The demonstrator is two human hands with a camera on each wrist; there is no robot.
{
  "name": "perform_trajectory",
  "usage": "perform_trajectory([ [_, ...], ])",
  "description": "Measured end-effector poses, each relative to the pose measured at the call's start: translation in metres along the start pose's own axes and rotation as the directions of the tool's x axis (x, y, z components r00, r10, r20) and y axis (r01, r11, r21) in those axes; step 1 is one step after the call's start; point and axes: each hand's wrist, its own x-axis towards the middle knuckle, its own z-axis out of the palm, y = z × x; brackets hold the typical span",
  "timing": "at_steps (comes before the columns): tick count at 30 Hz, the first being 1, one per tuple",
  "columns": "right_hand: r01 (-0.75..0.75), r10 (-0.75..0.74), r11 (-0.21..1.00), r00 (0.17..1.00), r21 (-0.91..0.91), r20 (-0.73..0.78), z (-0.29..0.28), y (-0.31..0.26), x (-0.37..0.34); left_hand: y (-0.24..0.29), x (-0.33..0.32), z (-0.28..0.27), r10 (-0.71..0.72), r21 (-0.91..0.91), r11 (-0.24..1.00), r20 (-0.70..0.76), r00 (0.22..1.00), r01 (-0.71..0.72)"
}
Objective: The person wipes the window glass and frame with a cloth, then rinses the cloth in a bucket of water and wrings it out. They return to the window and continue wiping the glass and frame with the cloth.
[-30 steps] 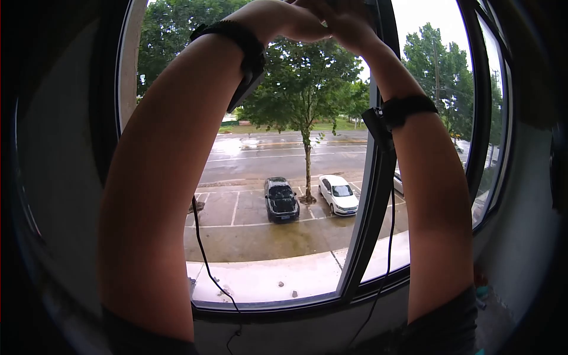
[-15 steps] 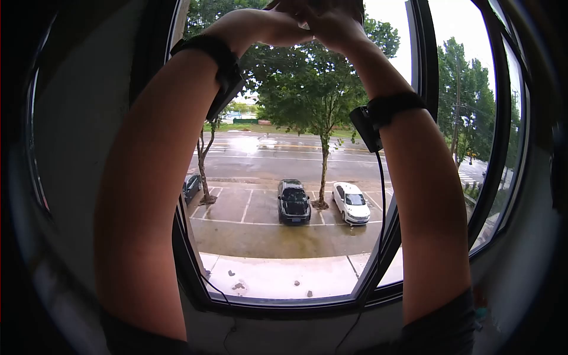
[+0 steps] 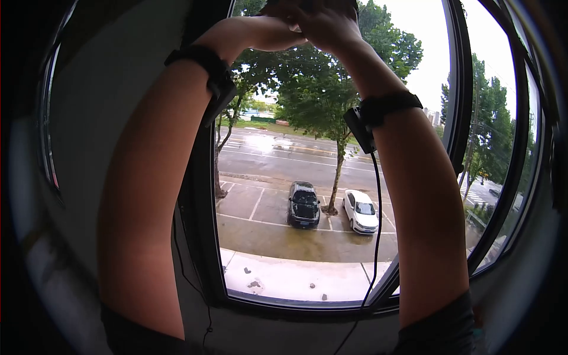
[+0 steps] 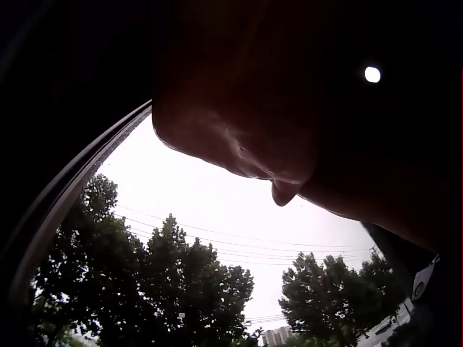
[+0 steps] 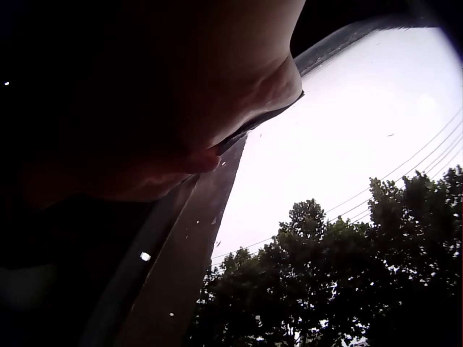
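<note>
Both arms reach up in front of a window, and the hands meet at the top of the head view. My left hand [image 3: 269, 34] comes in from the left, its fingers running under the right one. My right hand [image 3: 330, 31] overlaps the left fingertips from the right. Deep shade and the frame's top edge hide most fingers; I cannot tell what they hold. In the left wrist view a thumb tip [image 4: 284, 191] stands out against the sky. The right wrist view has a fingertip [image 5: 208, 160] near the window frame [image 5: 192, 246], with a thin dark edge along the hand.
Dark window frame [image 3: 204, 236] surrounds the panes, with a thick upright [image 3: 460, 89] to the right. Black cables [image 3: 377, 236] hang from the wrist cameras. A plain wall [image 3: 124, 89] lies left. Outside are a tree [image 3: 337, 160], a black car [image 3: 303, 204] and a white car [image 3: 360, 211].
The head view has swung left, so the window and the cars shift right in it. The joined hands sit slightly left of before and stay together overhead.
</note>
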Motion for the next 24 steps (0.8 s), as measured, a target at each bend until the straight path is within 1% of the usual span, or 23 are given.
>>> perform_trajectory([
  [1, 0.007, -0.007, 1.0, 1.0, -0.001, -0.003, 0.003, -0.01, 0.001, -0.007, -0.007, 0.002, 0.005, -0.059, 0.998, -0.018, 1.0, -0.006],
  [2, 0.014, -0.014, 1.0, 1.0, -0.001, -0.004, 0.006, -0.018, 0.001, -0.013, -0.012, 0.005, -0.004, -0.06, 0.998, -0.01, 1.0, 0.003],
  [4, 0.046, -0.045, 0.999, 0.999, 0.029, -0.021, 0.005, -0.033, -0.005, -0.028, -0.022, 0.009, 0.052, 0.012, 0.999, -0.092, 0.994, -0.051],
  [5, 0.071, -0.069, 0.996, 0.997, 0.053, -0.043, 0.005, -0.041, -0.007, -0.035, -0.025, 0.011, 0.042, 0.013, 0.999, -0.089, 0.995, -0.041],
  [6, 0.078, -0.075, 0.995, 0.996, 0.061, -0.039, 0.01, -0.045, -0.002, -0.042, -0.026, 0.014, 0.079, 0.032, 0.997, -0.118, 0.99, -0.076],
  [7, 0.069, -0.069, 0.997, 0.997, 0.026, -0.029, 0.014, -0.049, 0.004, -0.049, -0.029, 0.018, 0.118, 0.051, 0.992, -0.145, 0.982, -0.112],
  [8, 0.061, -0.061, 0.998, 0.998, -0.01, -0.018, 0.018, -0.052, 0.008, -0.056, -0.03, 0.021, 0.109, 0.049, 0.993, -0.14, 0.984, -0.103],
  [9, 0.064, -0.064, 0.998, 0.998, -0.004, -0.011, 0.019, -0.055, 0.009, -0.052, -0.033, 0.018, 0.015, -0.133, 0.991, -0.075, 0.997, -0.025],
  [10, 0.059, -0.059, 0.998, 0.998, -0.003, -0.002, 0.018, -0.056, 0.01, -0.045, -0.037, 0.012, -0.065, -0.307, 0.95, 0.004, 0.998, 0.064],
  [11, 0.054, -0.054, 0.999, 0.999, -0.005, 0.008, 0.017, -0.057, 0.01, -0.037, -0.039, 0.006, -0.07, -0.312, 0.947, 0.009, 0.998, 0.069],
  [12, 0.058, -0.058, 0.998, 0.998, -0.006, 0.017, 0.021, -0.054, 0.01, -0.025, -0.045, -0.003, -0.131, -0.319, 0.933, 0.13, 0.983, 0.167],
  [13, 0.08, -0.081, 0.997, 0.996, -0.01, -0.03, 0.025, -0.051, 0.011, -0.019, -0.052, -0.008, -0.19, -0.315, 0.911, 0.25, 0.95, 0.265],
  [14, 0.102, -0.103, 0.995, 0.991, -0.014, -0.08, 0.029, -0.049, 0.013, -0.013, -0.061, -0.01, -0.194, -0.32, 0.908, 0.252, 0.948, 0.271],
  [16, 0.099, -0.1, 0.995, 0.993, -0.032, -0.057, 0.029, -0.05, 0.012, -0.005, -0.071, -0.011, -0.152, -0.058, 0.986, 0.026, 0.988, 0.154],
  [17, 0.098, -0.1, 0.995, 0.993, -0.035, -0.065, 0.029, -0.051, 0.011, -0.002, -0.074, -0.012, -0.15, -0.066, 0.986, 0.028, 0.988, 0.152],
  [19, 0.097, -0.1, 0.995, 0.993, -0.039, -0.065, 0.031, -0.049, 0.01, 0.0, -0.077, -0.011, -0.125, -0.047, 0.991, -0.025, 0.992, 0.123],
  [20, 0.111, -0.116, 0.991, 0.991, -0.072, -0.069, 0.032, -0.049, 0.009, 0.0, -0.074, -0.008, -0.127, -0.054, 0.991, -0.019, 0.992, 0.126],
  [22, 0.125, -0.131, 0.988, 0.989, -0.096, -0.066, 0.04, -0.048, 0.008, 0.001, -0.069, -0.005, -0.214, 0.032, 0.977, 0.057, 0.975, 0.212],
  [23, 0.142, -0.151, 0.986, 0.982, -0.085, -0.115, 0.045, -0.049, 0.006, -0.001, -0.071, -0.004, -0.217, 0.031, 0.976, 0.067, 0.974, 0.215],
  [24, 0.157, -0.168, 0.985, 0.972, -0.074, -0.164, 0.048, -0.05, 0.002, 0.002, -0.078, -0.01, -0.213, -0.107, 0.967, 0.148, 0.966, 0.23],
])
